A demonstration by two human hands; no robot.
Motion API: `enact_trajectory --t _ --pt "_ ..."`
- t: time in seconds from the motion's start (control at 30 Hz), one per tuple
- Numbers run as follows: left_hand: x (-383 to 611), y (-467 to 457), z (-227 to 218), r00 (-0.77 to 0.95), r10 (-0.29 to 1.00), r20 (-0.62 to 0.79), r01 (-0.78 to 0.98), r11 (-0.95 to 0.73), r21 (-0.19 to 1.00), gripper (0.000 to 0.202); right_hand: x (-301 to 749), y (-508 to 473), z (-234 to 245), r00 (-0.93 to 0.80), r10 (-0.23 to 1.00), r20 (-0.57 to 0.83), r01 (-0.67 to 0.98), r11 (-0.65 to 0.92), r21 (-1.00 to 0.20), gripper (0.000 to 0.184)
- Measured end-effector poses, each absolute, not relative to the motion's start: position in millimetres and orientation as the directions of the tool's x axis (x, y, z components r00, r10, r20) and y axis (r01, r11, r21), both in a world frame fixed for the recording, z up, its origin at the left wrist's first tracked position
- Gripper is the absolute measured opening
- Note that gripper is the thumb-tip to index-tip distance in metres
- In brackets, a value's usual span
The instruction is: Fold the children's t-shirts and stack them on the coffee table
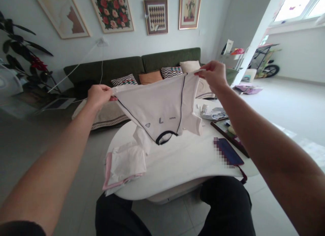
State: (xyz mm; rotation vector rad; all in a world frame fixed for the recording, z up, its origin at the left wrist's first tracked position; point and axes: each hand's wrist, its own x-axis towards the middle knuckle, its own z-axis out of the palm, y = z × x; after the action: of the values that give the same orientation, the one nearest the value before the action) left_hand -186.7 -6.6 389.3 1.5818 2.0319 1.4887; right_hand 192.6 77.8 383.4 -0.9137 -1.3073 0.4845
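Observation:
A white T-shirt (157, 104) with dark piping and a black-trimmed collar hangs upside down, stretched between my two hands above the table. My left hand (99, 95) pinches one corner of its hem. At the opposite corner, my right hand (214, 73) grips the hem, held a little higher. The collar dangles lowest, near the tabletop, and small printed letters show on the chest. Below and to the left, a stack of folded white and pink clothes (128, 161) lies at the edge of the white table (177, 165).
On the table's right are a dark blue phone-like case (231, 151) with a strap, a dark-rimmed tray (218, 127) of small items and a crumpled plastic bag (213, 112). A green sofa (109, 73) with cushions stands behind. My knees are at the table's near edge.

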Motion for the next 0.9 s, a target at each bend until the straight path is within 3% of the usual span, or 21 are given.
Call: enact_trajectory --t 0.1,0.2,0.3,0.37,0.43,0.5,0.57,0.7,0.8,0.9 --pt "-177 -44 391 -0.299 0.713 0.635 0.849 -0.105 0.517 0.022 216 71 381 0.251 0.667 0.702 0.137 0.693 -0.708 0.014" --pt "-141 -98 360 -0.132 0.762 0.634 0.882 -0.201 0.426 0.021 250 55 333 0.223 0.677 0.701 0.216 0.667 -0.713 0.022" --pt "-84 -148 295 0.023 0.888 0.458 0.837 -0.267 0.477 0.019 284 43 256 0.210 0.794 0.570 0.478 0.425 -0.769 0.028" --pt "-47 -173 244 0.187 0.959 0.213 0.745 -0.280 0.605 0.024 301 35 205 0.215 0.854 0.473 0.610 0.261 -0.748 0.029" --pt "-23 -185 194 0.360 0.933 -0.013 0.652 -0.241 0.719 0.034 311 24 161 0.206 0.897 0.392 0.658 0.169 -0.734 0.030" --pt "-19 -180 152 0.468 0.872 -0.140 0.635 -0.222 0.740 0.035 312 8 126 0.190 0.927 0.324 0.674 0.117 -0.730 0.030" --pt "-38 -156 121 0.405 0.901 -0.157 0.705 -0.198 0.681 0.028 303 -14 98 0.165 0.948 0.274 0.683 0.091 -0.725 0.028" --pt "-108 -77 89 -0.006 1.000 -0.014 0.900 0.012 0.436 0.032 259 -75 51 0.006 0.996 0.090 0.733 0.057 -0.678 0.014" --pt "-145 -31 77 -0.202 0.975 -0.093 0.926 0.222 0.305 0.036 217 -122 22 -0.031 0.995 -0.099 0.711 -0.047 -0.701 0.016" --pt "-157 -14 65 -0.278 0.947 -0.159 0.911 0.313 0.268 0.037 184 -155 0 0.030 0.980 -0.199 0.625 -0.173 -0.761 0.019"
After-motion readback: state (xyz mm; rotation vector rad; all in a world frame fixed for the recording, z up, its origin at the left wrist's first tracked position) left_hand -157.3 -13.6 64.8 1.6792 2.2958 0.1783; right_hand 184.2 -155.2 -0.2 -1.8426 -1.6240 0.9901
